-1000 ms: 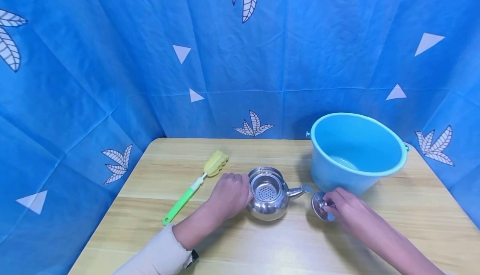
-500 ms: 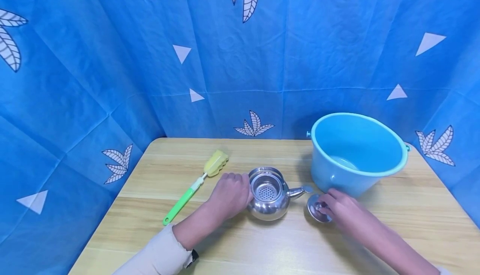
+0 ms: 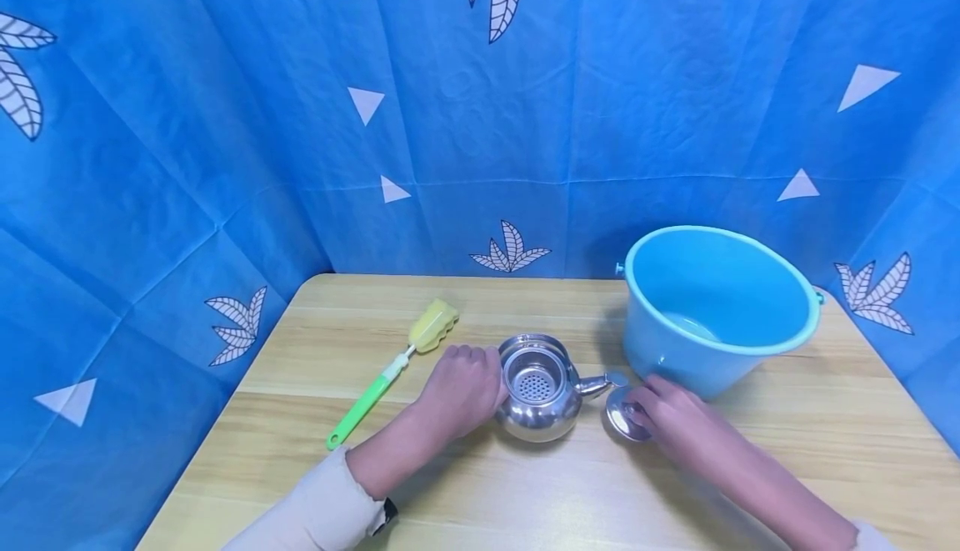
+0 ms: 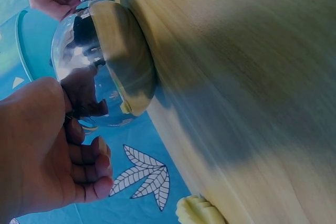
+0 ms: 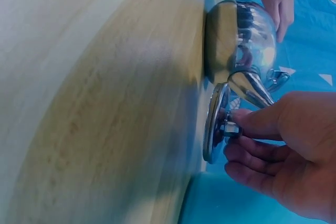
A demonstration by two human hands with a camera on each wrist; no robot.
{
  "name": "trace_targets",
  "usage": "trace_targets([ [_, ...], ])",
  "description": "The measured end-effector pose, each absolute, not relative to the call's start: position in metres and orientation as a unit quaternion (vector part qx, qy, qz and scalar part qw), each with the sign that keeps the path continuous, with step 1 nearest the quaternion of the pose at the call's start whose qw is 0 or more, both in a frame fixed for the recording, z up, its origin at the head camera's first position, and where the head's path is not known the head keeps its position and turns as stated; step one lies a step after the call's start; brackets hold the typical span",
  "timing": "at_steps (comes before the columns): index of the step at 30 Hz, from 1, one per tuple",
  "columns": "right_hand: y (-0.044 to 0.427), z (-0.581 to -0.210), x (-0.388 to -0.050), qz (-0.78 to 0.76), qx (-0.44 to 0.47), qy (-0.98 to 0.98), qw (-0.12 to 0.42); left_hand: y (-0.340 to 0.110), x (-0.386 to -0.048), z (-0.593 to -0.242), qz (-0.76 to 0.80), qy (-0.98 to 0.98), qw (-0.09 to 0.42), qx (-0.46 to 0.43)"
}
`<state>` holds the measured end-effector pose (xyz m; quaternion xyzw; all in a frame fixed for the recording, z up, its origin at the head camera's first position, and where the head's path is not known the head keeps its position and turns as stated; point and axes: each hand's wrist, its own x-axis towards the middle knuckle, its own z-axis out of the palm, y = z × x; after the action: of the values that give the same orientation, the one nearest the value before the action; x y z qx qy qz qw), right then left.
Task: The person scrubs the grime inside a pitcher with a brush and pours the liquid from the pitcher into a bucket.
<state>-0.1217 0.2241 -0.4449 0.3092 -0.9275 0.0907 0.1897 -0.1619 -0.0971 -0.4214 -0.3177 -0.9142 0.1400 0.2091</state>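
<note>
A shiny steel teapot (image 3: 540, 418) with a perforated strainer (image 3: 535, 384) in its uncovered mouth stands upright on the table, spout pointing right. My left hand (image 3: 461, 388) grips the teapot at its left side; the handle is mostly hidden by the fingers, and in the left wrist view the curled fingers (image 4: 89, 166) show beside the pot. My right hand (image 3: 671, 413) pinches the knob of the round steel lid (image 3: 622, 418) just right of the spout. In the right wrist view the lid (image 5: 214, 124) is close to the tabletop; I cannot tell whether it touches.
A light blue bucket (image 3: 675, 359) stands at the back right, just behind my right hand. Left of the teapot lies a sponge brush with a yellow head (image 3: 433, 326) and green handle (image 3: 363, 409). Blue patterned cloth (image 3: 480, 117) hangs behind the wooden table (image 3: 525, 509).
My right hand has moved slightly left with the lid, bringing it closer to the spout. The left hand and teapot stay in place.
</note>
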Motion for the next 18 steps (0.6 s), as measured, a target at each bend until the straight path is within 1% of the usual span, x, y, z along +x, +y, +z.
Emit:
trace_targets([
  [5, 0.2216, -0.4464, -0.1237, 0.091, 0.313, -0.926, 0.193, -0.0962, -0.1615, -0.4201, 0.139, -0.917, 0.202, -0.316],
  [18, 0.2167, -0.4472, -0.1259, 0.083, 0.311, -0.931, 0.173, -0.0957, -0.1606, -0.4190, 0.135, -0.924, 0.180, -0.309],
])
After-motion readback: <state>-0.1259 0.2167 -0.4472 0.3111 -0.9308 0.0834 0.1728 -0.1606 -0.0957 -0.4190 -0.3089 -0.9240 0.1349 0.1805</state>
